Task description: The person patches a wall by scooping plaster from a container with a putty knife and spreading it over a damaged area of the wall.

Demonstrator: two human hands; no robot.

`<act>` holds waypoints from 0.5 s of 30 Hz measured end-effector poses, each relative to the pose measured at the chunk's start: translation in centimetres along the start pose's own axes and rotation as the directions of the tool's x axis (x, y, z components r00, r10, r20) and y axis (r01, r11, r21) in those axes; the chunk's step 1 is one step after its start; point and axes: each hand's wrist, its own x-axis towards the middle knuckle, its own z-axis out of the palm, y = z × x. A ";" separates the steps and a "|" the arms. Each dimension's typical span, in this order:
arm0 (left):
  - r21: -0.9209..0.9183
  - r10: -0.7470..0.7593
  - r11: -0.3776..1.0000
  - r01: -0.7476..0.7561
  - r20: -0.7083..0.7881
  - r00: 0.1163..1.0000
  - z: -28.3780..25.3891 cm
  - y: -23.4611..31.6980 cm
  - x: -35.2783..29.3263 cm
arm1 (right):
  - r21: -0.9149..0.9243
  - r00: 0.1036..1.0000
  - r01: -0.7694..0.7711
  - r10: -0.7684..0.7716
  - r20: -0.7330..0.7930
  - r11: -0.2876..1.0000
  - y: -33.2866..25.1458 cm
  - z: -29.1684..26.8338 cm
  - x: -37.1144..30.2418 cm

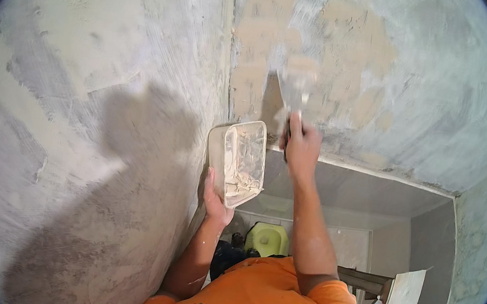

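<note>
- No package, label or sign showed on the grey, trowel-scored plaster wall [113,75]; tan patches of fresh filler [342,42] sat toward twelve o'clock, to either side of the wall's inner corner.
- The shallow rectangular translucent plastic tub [243,161], smeared inside with pale filler, hung at the picture's centre, tilted with its open face turned to the camera.
- The left hand [216,200] was at six o'clock of the tub; its fingers were hidden behind the tub, so their grip could not be told, only a thumb on the edge.
- The right hand [302,144] stood just at three o'clock of the tub, fingers closed around a dark handle.
- The wide metal putty knife [296,82], blurred, lay against the wall at twelve o'clock of that hand.
</note>
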 end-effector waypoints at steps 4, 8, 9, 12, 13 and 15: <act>0.008 -0.001 1.000 0.000 0.023 1.000 -0.7 -0.2 0.0 | 0.067 0.998 -0.054 0.055 -0.011 0.996 -1.3 2.6 3.5; -0.009 0.010 1.000 -0.010 0.001 1.000 -0.4 0.0 0.0 | -0.039 0.993 -0.117 0.117 -0.004 0.992 6.8 2.1 2.6; -0.018 0.005 1.000 -0.005 0.009 1.000 -0.3 0.1 -0.2 | -0.071 0.989 -0.148 0.148 -0.007 0.987 9.0 1.8 1.4; -0.024 0.017 1.000 -0.017 -0.019 1.000 0.1 0.1 -0.1 | -0.381 0.995 -0.053 0.017 -0.098 0.923 15.5 -0.4 -3.2; -0.038 0.029 0.999 -0.029 0.003 1.000 0.3 -0.2 0.1 | -0.493 0.982 0.053 -0.134 -0.132 0.868 17.6 -1.7 -4.2; -0.039 -0.011 0.999 0.014 0.064 0.998 0.1 -0.3 -0.1 | -0.406 0.965 -0.210 0.121 -0.233 0.889 18.5 -2.7 -5.8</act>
